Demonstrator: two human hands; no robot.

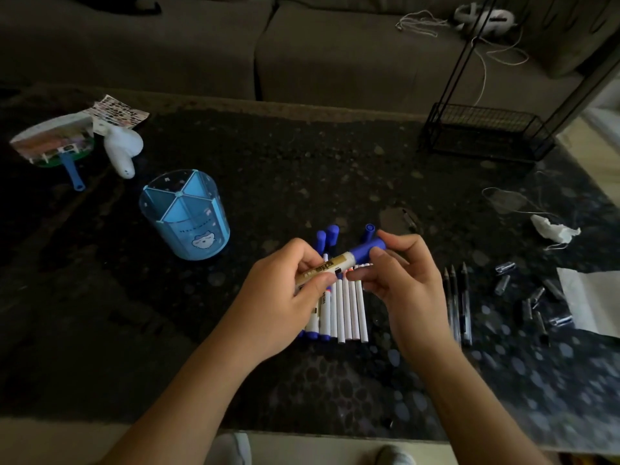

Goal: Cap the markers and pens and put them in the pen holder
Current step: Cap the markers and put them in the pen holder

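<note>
My left hand grips the barrel of a white marker held above the table. My right hand pinches the blue cap sitting on that marker's tip. Beneath my hands lies a row of several white markers side by side, with loose blue caps just beyond them. Three dark pens lie to the right, and several small dark pen caps are scattered further right. The blue pen holder with divided compartments stands upright to the left and looks empty.
A white bird-shaped object and a hand fan with a blue handle lie at the far left. A black wire rack stands at the back right. Crumpled tissue and white paper lie at the right edge. A sofa lies beyond.
</note>
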